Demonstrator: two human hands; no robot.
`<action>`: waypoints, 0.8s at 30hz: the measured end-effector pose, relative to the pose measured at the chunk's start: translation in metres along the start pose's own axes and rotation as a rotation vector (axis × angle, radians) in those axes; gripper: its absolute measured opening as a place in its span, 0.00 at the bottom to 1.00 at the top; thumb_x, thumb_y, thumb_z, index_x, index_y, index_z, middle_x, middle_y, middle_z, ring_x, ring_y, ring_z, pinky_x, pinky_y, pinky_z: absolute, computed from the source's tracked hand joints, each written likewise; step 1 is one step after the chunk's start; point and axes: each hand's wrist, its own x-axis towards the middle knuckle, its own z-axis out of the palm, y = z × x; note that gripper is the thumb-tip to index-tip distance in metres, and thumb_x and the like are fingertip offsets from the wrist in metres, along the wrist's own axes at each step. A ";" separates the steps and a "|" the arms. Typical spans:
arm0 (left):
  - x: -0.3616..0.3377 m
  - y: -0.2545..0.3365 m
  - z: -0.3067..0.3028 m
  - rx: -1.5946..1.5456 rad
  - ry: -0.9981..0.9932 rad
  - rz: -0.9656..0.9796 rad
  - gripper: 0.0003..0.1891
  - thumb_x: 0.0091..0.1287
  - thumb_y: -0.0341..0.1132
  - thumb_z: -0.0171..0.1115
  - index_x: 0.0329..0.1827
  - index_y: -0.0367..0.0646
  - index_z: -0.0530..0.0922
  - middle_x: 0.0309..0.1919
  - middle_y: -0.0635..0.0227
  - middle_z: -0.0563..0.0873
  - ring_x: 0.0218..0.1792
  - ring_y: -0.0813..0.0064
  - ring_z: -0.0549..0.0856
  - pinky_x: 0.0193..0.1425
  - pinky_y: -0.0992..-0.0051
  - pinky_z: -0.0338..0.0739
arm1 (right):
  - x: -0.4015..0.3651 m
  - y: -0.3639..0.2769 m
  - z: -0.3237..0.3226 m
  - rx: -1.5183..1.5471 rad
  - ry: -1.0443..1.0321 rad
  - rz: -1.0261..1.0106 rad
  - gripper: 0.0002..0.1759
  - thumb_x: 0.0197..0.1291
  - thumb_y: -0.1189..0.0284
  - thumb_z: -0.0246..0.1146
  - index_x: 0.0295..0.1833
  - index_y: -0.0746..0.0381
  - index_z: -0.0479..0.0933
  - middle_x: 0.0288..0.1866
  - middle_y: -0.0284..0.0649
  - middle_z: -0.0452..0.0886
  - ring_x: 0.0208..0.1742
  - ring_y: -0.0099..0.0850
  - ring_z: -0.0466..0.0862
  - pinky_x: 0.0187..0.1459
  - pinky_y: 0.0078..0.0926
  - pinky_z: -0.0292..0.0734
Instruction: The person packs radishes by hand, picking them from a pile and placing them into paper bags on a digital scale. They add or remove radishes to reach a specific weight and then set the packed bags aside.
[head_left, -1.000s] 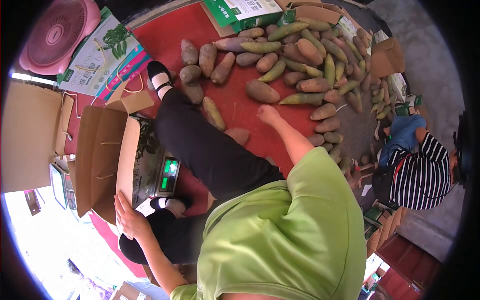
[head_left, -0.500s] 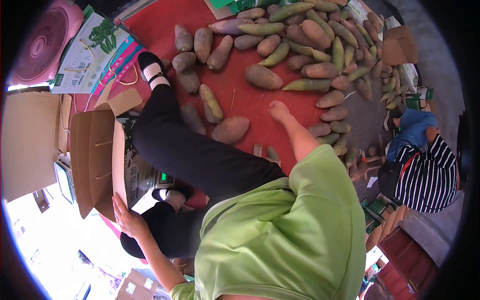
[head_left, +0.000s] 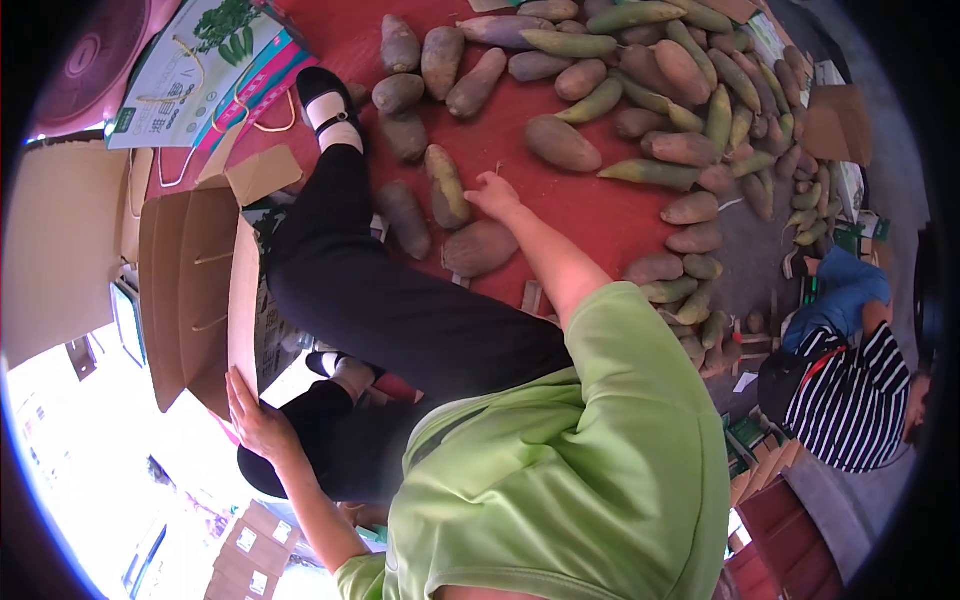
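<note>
My right hand (head_left: 495, 197) reaches over the red floor covering with fingers apart and nothing in it. Its fingertips are right by a green-yellow radish (head_left: 447, 187). Close below lies a stout brownish-purple radish (head_left: 480, 248), and another purplish radish (head_left: 404, 220) rests nearer my leg. My left hand (head_left: 262, 425) holds the near edge of a cardboard box (head_left: 243, 310), its fingers along the wall. The box stands on its side against my leg, flaps spread to the left; its inside is mostly hidden from me.
A large heap of green and purple radishes (head_left: 680, 75) spreads across the top and right. A printed carton (head_left: 200, 70) and a pink fan (head_left: 88, 60) stand upper left. Another person in a striped shirt (head_left: 845, 410) is at the right. More boxes (head_left: 250, 550) lie lower left.
My right hand has moved left and opened from a closed shape, coming up to the green-yellow radish. My left hand stays on the box. The view has shifted slightly.
</note>
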 end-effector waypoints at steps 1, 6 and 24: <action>0.000 0.000 0.000 -0.002 0.003 0.006 0.29 0.62 0.20 0.53 0.67 0.52 0.70 0.60 0.63 0.79 0.56 0.57 0.81 0.55 0.63 0.78 | 0.001 -0.009 0.006 0.015 -0.025 0.035 0.36 0.49 0.57 0.70 0.62 0.60 0.70 0.62 0.49 0.74 0.63 0.43 0.74 0.63 0.37 0.70; 0.001 0.002 -0.001 0.007 -0.007 -0.013 0.30 0.60 0.19 0.54 0.67 0.52 0.71 0.60 0.63 0.78 0.57 0.58 0.80 0.57 0.64 0.78 | 0.000 -0.042 0.030 -0.065 -0.026 0.079 0.46 0.44 0.56 0.74 0.67 0.59 0.60 0.66 0.52 0.68 0.66 0.47 0.71 0.64 0.40 0.68; 0.004 -0.004 -0.003 -0.087 0.009 -0.032 0.33 0.52 0.18 0.53 0.65 0.49 0.72 0.61 0.63 0.78 0.61 0.60 0.77 0.63 0.62 0.70 | -0.021 -0.040 -0.042 0.666 -0.279 0.349 0.27 0.47 0.61 0.70 0.54 0.58 0.73 0.47 0.39 0.80 0.47 0.36 0.80 0.45 0.42 0.77</action>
